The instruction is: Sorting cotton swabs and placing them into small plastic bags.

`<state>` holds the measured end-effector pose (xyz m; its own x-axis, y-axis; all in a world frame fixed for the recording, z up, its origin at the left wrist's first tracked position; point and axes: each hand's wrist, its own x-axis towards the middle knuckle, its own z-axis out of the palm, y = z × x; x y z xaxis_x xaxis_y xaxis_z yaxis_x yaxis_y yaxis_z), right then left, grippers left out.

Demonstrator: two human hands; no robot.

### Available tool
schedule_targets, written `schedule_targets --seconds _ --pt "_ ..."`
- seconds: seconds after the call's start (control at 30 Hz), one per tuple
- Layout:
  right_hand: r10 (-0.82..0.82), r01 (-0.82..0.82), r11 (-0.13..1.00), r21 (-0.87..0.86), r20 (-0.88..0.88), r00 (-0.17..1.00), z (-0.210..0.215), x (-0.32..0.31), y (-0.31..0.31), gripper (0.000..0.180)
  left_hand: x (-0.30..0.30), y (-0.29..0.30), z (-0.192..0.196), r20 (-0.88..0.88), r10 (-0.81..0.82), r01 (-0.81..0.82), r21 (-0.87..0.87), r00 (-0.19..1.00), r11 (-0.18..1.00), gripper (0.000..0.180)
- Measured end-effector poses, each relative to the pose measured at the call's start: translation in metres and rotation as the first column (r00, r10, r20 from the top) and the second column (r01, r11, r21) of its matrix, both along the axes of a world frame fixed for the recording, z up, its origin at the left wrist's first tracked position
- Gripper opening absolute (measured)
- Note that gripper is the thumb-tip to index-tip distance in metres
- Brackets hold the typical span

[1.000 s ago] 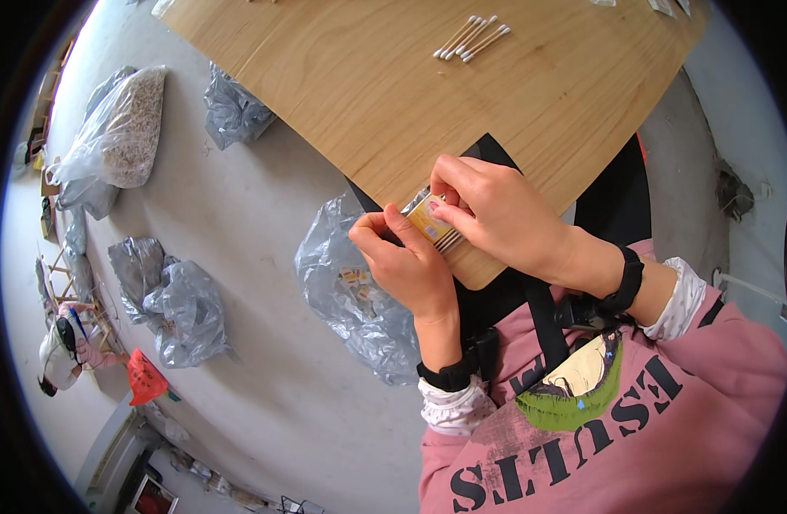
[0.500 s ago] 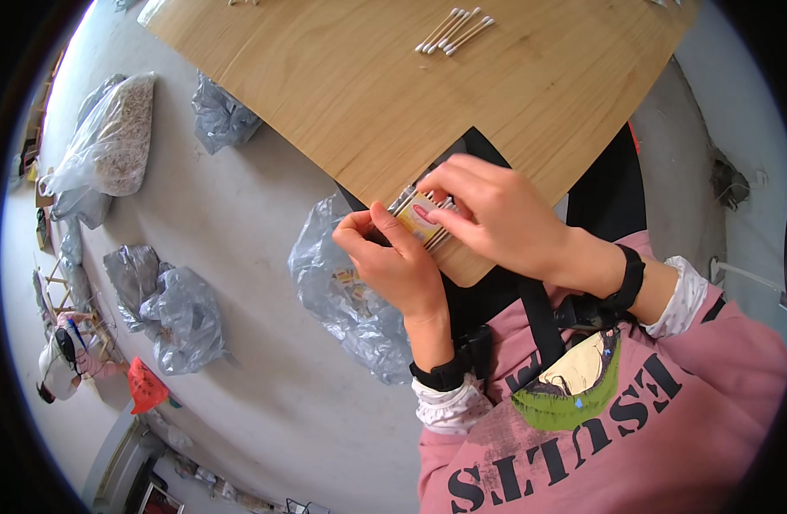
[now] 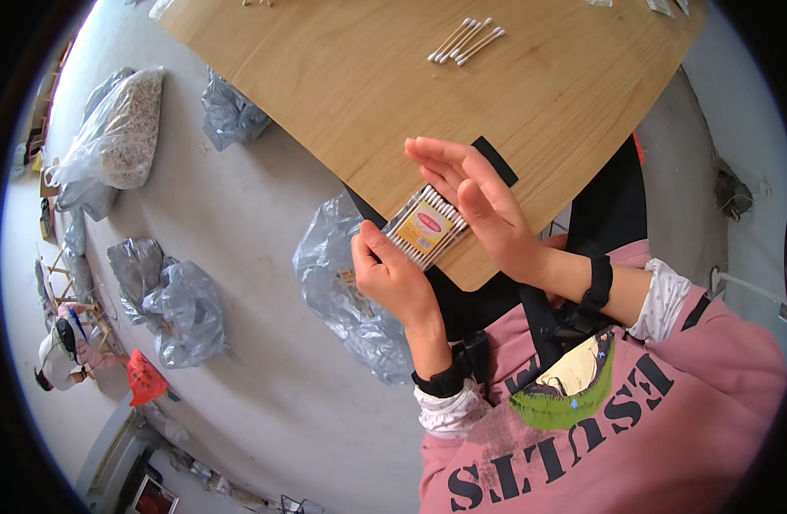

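1. I see a pack of cotton swabs [image 3: 429, 224] held slantwise over the near corner of the bench [image 3: 368, 111]; a yellow label with a red oval lies over the row of sticks, and white tips line its upper right side.
2. The left hand [image 3: 399, 281] is clamped on the pack's left side, thumb on top; its other fingers are mostly out of my sight.
3. The right hand [image 3: 496, 224] is spread, fingers stretched and thumb raised, just beside the white tips. Whether it touches them I can't tell.
4. The two hands are apart, with the pack between them.
5. Past the right hand's fingers, a flat black piece [image 3: 494, 160] lies on the bench.
6. Farther up the wood, a small bunch of loose swabs [image 3: 466, 41] lies slanted, well apart from the hands.
7. Left of the left hand, a crumpled translucent bag [image 3: 346, 300] sits low by the bench, small yellow-and-white bits showing inside.
8. Across the floor [image 3: 273, 343], I notice another person [image 3: 63, 347] near a red bag [image 3: 145, 379].
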<state>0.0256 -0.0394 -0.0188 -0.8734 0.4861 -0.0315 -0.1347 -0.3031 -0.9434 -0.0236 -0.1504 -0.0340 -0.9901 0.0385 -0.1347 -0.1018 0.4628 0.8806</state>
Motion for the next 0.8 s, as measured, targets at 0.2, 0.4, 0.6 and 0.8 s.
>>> schedule_targets --seconds 0.2,0.4,0.6,0.8 --pt "0.028 -0.029 0.998 -0.047 -0.027 0.999 0.000 0.002 -0.006 0.070 -0.001 0.004 0.005 -0.029 -0.030 0.028 -0.084 0.999 0.996 0.043" --pt "0.009 -0.055 0.770 0.635 0.076 0.997 0.023 -0.019 0.097 0.058 -0.012 -0.005 0.023 -0.063 0.005 -0.011 -0.092 0.998 0.996 0.031" --pt "0.131 -0.315 0.067 0.947 0.305 0.943 0.012 -0.043 0.197 0.070 -0.025 0.068 0.070 -0.265 -0.447 0.350 -0.342 0.854 0.872 0.046" --pt "-0.105 -0.356 0.283 0.891 0.397 0.912 0.023 -0.083 0.245 0.049 -0.015 0.152 0.041 -0.215 -0.753 0.515 -0.613 0.622 0.599 0.088"
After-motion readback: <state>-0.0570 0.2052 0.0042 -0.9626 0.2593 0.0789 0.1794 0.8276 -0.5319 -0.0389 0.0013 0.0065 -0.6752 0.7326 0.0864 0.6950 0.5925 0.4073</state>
